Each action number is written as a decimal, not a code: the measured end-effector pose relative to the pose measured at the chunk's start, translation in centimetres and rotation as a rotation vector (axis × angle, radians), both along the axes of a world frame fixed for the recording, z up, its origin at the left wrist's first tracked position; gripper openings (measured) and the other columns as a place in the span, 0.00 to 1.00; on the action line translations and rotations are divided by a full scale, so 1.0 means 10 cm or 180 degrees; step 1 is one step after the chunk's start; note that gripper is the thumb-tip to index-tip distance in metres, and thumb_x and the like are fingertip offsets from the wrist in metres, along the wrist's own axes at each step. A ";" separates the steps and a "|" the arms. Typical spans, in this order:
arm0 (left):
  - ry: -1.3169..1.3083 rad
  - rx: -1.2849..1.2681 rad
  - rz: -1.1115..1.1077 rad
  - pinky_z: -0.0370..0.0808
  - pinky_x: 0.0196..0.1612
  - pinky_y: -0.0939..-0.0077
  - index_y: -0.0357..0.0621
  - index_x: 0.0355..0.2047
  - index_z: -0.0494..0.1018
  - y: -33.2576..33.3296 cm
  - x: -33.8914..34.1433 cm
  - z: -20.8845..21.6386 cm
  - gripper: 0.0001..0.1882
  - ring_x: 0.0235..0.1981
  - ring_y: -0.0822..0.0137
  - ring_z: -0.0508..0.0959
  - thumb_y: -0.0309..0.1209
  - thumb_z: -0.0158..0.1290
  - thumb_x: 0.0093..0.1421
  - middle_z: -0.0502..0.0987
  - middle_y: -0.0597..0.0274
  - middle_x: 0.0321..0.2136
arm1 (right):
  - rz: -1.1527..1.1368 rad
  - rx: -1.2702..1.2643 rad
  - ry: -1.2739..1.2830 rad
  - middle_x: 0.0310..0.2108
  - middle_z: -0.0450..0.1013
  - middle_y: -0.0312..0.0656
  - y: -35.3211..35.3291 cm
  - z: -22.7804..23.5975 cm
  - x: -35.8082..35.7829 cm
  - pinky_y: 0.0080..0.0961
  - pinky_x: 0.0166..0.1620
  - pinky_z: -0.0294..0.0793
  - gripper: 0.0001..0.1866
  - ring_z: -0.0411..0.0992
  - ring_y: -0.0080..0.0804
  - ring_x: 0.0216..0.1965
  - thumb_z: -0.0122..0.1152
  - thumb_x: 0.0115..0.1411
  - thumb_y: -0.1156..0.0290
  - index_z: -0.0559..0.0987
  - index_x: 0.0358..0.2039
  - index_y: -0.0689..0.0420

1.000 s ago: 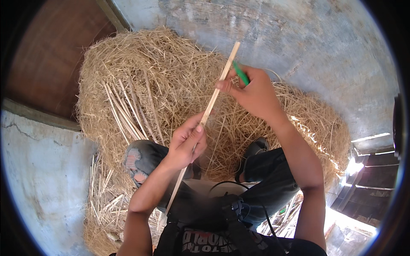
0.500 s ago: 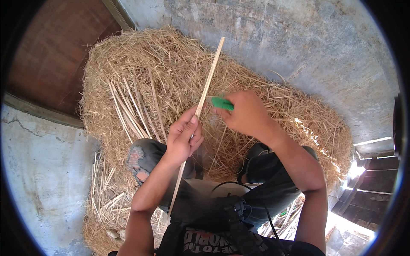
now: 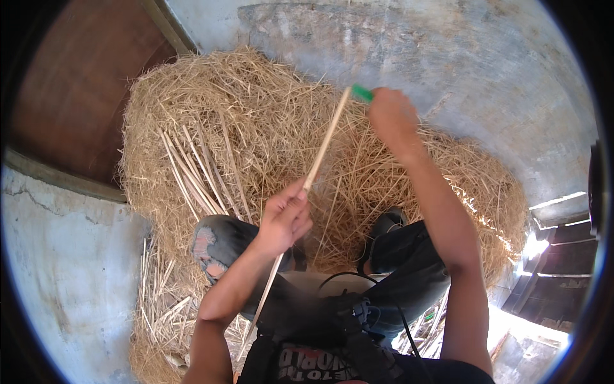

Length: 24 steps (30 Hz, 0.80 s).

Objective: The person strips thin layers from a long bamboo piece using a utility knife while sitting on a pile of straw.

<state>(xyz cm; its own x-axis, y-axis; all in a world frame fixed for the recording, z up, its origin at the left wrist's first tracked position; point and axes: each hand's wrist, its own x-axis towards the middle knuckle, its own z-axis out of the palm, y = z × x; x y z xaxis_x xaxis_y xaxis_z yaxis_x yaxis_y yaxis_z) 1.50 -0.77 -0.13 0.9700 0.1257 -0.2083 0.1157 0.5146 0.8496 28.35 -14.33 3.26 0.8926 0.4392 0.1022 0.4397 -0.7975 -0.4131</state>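
A long pale wooden stick [image 3: 329, 138] runs on a slant, from beside my lap at the lower end up to its far tip over the straw. Around its middle, my left hand [image 3: 286, 219] is closed, with the thumb on top. Up at the far tip, my right hand [image 3: 393, 120] is closed on a green tool [image 3: 362, 93], which meets or nearly meets the stick there. Motion blurs the tool, and its blade or working edge cannot be made out.
Under and beyond my hands lies a big heap of straw [image 3: 256, 96]. Several pale sticks [image 3: 192, 169] rest on it at the left. Grey walls [image 3: 448, 64] rise behind, with a brown panel [image 3: 89, 89] at far left. Thin scraps [image 3: 160, 281] lie beside my left knee.
My right hand has swept the green tool away from me along the stick, from near my left hand to the tip. The left hand and stick have shifted slightly right and nearer.
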 end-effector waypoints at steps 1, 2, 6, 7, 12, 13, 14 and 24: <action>-0.0084 0.0028 -0.0097 0.52 0.15 0.83 0.39 0.71 0.59 -0.01 -0.02 -0.04 0.26 0.11 0.80 0.52 0.36 0.41 0.77 0.55 0.73 0.14 | -0.0260 -0.0077 -0.0145 0.23 0.78 0.53 -0.11 0.06 0.19 0.44 0.30 0.78 0.06 0.77 0.45 0.23 0.59 0.63 0.74 0.83 0.33 0.61; -0.0209 0.0078 -0.0137 0.52 0.15 0.83 0.39 0.71 0.59 -0.02 -0.03 -0.06 0.26 0.11 0.80 0.53 0.36 0.41 0.77 0.55 0.72 0.14 | -0.0349 -0.0091 -0.0358 0.24 0.78 0.52 -0.23 0.11 0.25 0.42 0.30 0.79 0.09 0.78 0.43 0.24 0.58 0.65 0.72 0.83 0.34 0.62; -0.0268 0.0979 0.0098 0.58 0.16 0.83 0.38 0.70 0.61 0.08 -0.01 -0.01 0.24 0.11 0.79 0.60 0.32 0.41 0.77 0.64 0.70 0.15 | -0.0215 -0.0058 -0.0180 0.24 0.79 0.53 -0.34 0.40 0.00 0.41 0.33 0.80 0.12 0.80 0.42 0.26 0.57 0.64 0.69 0.84 0.37 0.64; -0.0265 0.1274 0.0175 0.58 0.16 0.83 0.37 0.69 0.62 0.11 0.01 0.00 0.23 0.11 0.79 0.61 0.31 0.42 0.77 0.66 0.70 0.16 | -0.0101 -0.0019 0.0114 0.24 0.79 0.53 -0.32 0.44 -0.16 0.43 0.33 0.80 0.11 0.81 0.44 0.26 0.59 0.63 0.69 0.85 0.37 0.63; -0.0080 0.1296 0.0258 0.61 0.17 0.84 0.39 0.69 0.62 0.15 0.04 0.01 0.24 0.13 0.80 0.64 0.33 0.44 0.76 0.69 0.68 0.17 | 0.1090 0.0075 -0.0054 0.25 0.79 0.55 -0.10 0.13 -0.79 0.48 0.36 0.79 0.08 0.80 0.54 0.29 0.63 0.56 0.70 0.85 0.33 0.60; -0.0096 0.1283 0.0256 0.61 0.17 0.85 0.39 0.69 0.62 0.15 0.04 0.02 0.24 0.13 0.80 0.64 0.33 0.44 0.76 0.70 0.68 0.17 | 0.1289 0.0051 -0.0075 0.25 0.79 0.56 -0.07 0.08 -0.89 0.49 0.36 0.79 0.08 0.80 0.55 0.29 0.63 0.55 0.70 0.85 0.32 0.60; -0.0111 0.1271 0.0252 0.61 0.17 0.85 0.39 0.69 0.62 0.15 0.04 0.03 0.24 0.13 0.80 0.65 0.33 0.44 0.76 0.70 0.69 0.17 | 0.1357 -0.0048 -0.0036 0.25 0.79 0.56 -0.04 0.06 -0.99 0.49 0.36 0.79 0.08 0.80 0.55 0.30 0.63 0.55 0.70 0.85 0.32 0.60; 0.0135 0.1270 0.0014 0.56 0.18 0.84 0.36 0.68 0.64 0.06 0.00 0.01 0.23 0.14 0.81 0.61 0.31 0.43 0.76 0.63 0.74 0.16 | 0.0800 -0.0340 -0.0200 0.24 0.79 0.52 0.09 -0.20 -0.47 0.46 0.33 0.79 0.09 0.80 0.49 0.27 0.56 0.62 0.74 0.83 0.33 0.61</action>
<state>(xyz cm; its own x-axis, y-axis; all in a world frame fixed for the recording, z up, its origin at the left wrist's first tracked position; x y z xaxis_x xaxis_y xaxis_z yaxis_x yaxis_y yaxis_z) 1.54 -0.13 -0.02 0.9608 0.2088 -0.1822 0.1536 0.1458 0.9773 23.62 -13.41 1.31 0.7477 0.6572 0.0952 0.6513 -0.6978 -0.2980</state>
